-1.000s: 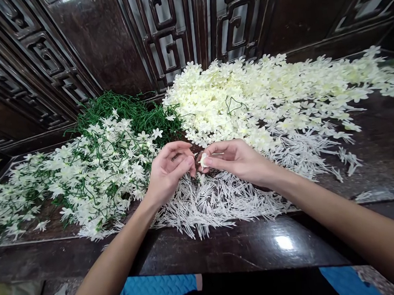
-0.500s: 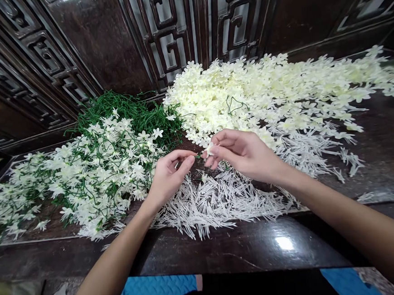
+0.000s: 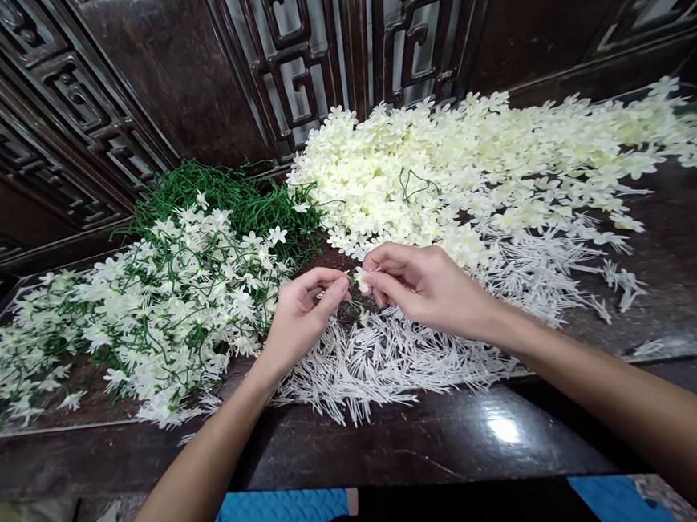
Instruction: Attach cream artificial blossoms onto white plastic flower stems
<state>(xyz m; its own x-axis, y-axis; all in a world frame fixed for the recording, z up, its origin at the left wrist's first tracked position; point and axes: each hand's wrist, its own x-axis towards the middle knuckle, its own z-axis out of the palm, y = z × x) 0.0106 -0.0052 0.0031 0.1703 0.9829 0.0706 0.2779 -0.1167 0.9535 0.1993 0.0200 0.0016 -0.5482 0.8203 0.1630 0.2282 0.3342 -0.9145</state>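
My left hand (image 3: pixel 301 317) is pinched shut above the middle of the dark wooden table (image 3: pixel 435 439), thumb and forefinger closed on a thin green stem I can barely make out. My right hand (image 3: pixel 426 283) meets it fingertip to fingertip and pinches a small cream artificial flower (image 3: pixel 360 279). Under both hands lies a heap of white plastic stamens (image 3: pixel 380 355). A broad pile of loose cream petals (image 3: pixel 474 171) lies behind my right hand.
Finished white flowers on green stems (image 3: pixel 153 308) spread over the left of the table, with a tangle of bare green stems (image 3: pixel 228 198) behind them. A carved dark wooden screen (image 3: pixel 308 55) rises at the back. Blue cloth (image 3: pixel 272 520) shows below the table edge.
My right hand went up toward the petal pile and came back down, bringing the small flower against my left fingertips. My left hand stayed in place, pinched throughout.
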